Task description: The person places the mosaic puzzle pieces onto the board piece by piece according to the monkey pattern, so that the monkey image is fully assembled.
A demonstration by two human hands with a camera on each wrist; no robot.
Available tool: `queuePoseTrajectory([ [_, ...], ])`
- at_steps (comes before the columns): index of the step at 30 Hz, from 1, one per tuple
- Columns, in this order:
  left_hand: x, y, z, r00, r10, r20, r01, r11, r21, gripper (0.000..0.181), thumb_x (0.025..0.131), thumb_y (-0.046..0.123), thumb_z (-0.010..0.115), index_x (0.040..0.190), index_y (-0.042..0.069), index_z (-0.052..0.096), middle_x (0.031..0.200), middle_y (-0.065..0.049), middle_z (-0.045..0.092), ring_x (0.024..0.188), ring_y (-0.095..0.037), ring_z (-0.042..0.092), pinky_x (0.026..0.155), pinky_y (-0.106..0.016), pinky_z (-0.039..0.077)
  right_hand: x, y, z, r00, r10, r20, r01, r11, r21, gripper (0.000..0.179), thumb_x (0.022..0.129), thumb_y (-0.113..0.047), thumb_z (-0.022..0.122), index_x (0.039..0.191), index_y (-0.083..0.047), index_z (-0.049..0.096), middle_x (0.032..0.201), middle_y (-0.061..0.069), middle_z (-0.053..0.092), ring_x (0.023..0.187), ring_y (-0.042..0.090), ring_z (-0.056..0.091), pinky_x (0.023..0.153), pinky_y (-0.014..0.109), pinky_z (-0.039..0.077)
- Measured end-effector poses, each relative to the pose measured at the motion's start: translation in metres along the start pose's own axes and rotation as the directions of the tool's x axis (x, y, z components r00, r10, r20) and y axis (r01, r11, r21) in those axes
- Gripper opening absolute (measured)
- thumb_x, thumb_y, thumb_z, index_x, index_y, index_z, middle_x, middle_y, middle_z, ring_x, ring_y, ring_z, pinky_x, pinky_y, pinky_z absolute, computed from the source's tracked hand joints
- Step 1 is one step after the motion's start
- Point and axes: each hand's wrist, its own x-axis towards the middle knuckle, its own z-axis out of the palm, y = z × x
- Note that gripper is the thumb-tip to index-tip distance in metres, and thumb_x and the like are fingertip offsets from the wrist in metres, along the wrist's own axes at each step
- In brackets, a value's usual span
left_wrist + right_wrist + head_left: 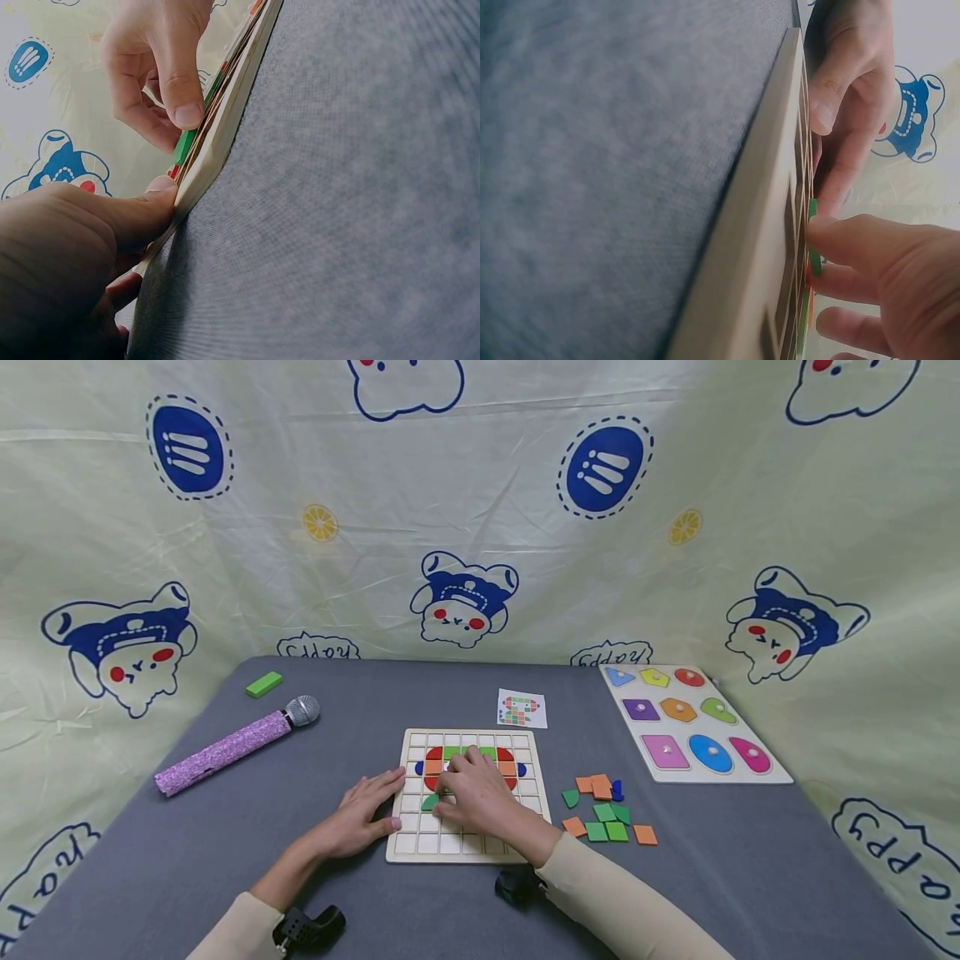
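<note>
A pale wooden grid board (468, 852) lies on the grey table, with red, orange, green and blue pieces set in its upper half. My left hand (362, 814) rests at the board's left edge, fingers extended and thumb touching the rim. Over the board's middle, my right hand (480, 793) pinches a green piece with a rounded side (431, 802) between thumb and finger. In the right wrist view this green piece (814, 255) stands at the grid surface by the thumb. My right hand covers part of the pattern.
Loose orange, green and blue pieces (617, 832) lie right of the board. Behind it is a small pattern card (522, 708). A shape puzzle board (663, 752) sits at the far right; a purple glittery microphone (232, 747) and a green block (264, 684) lie left.
</note>
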Motion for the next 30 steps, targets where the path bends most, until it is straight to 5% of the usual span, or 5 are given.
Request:
queuePoseTrajectory([
  [17,0.0,0.001,-0.001,1.0,-0.018,0.015,0.018,1.0,-0.007,0.061,0.094,0.02,0.057,0.144,-0.003,0.032,0.155,-0.019,0.026,0.142,-0.043,0.018,0.113,-0.063,0.006,-0.007,0.008,-0.007,1.0,0.013,-0.025,-0.013,1.0,0.026,0.023,0.076,-0.041,0.075,0.089,-0.023,0.074,0.091,-0.004,0.06,0.086,0.014,0.041,0.075,0.03,0.037],
  [30,0.0,0.0,0.001,1.0,-0.027,0.015,0.027,1.0,-0.012,0.061,0.093,0.018,0.057,0.144,-0.003,0.032,0.155,-0.018,0.025,0.142,-0.043,0.019,0.113,-0.063,0.005,-0.045,0.069,-0.034,0.987,0.113,-0.116,-0.114,0.994,0.003,0.025,0.073,-0.039,0.079,0.087,-0.019,0.074,0.089,-0.001,0.057,0.084,0.017,0.041,0.069,0.03,0.029],
])
